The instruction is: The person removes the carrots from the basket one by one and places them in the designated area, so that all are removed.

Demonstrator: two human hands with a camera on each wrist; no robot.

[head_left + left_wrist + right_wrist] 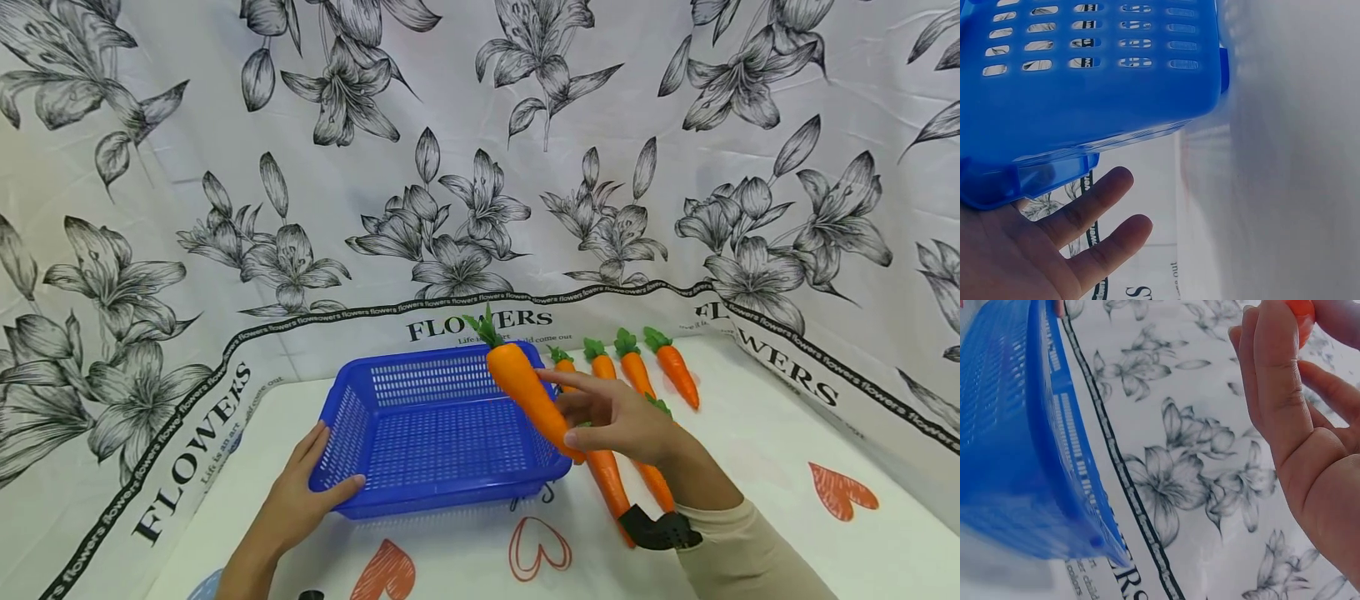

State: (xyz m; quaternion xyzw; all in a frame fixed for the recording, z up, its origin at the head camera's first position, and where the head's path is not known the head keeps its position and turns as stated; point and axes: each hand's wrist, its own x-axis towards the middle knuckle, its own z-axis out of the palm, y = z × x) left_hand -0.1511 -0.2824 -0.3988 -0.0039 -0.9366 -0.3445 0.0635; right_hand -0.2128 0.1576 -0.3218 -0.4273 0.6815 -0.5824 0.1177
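Note:
My left hand (pixel 296 492) holds the near left corner of a blue plastic basket (pixel 450 497), its thumb over the rim. In the left wrist view, two fingers (pixel 1100 194) stretch out beside the basket wall. My right hand (pixel 618 417) pinches an orange carrot (pixel 525 387) with a green leafy top near its narrow end. That carrot slants over the basket's right rim, leaves up and to the left. The right wrist view shows only a small orange bit of the carrot (pixel 1302 319) between the fingertips. No carrot shows inside the basket.
Several more carrots (pixel 678 375) lie on the white table to the right of the basket, some partly hidden behind my right hand and forearm. A flower-printed cloth (pixel 465 208) hangs behind the table. Red hearts (pixel 842 492) are printed on the tabletop.

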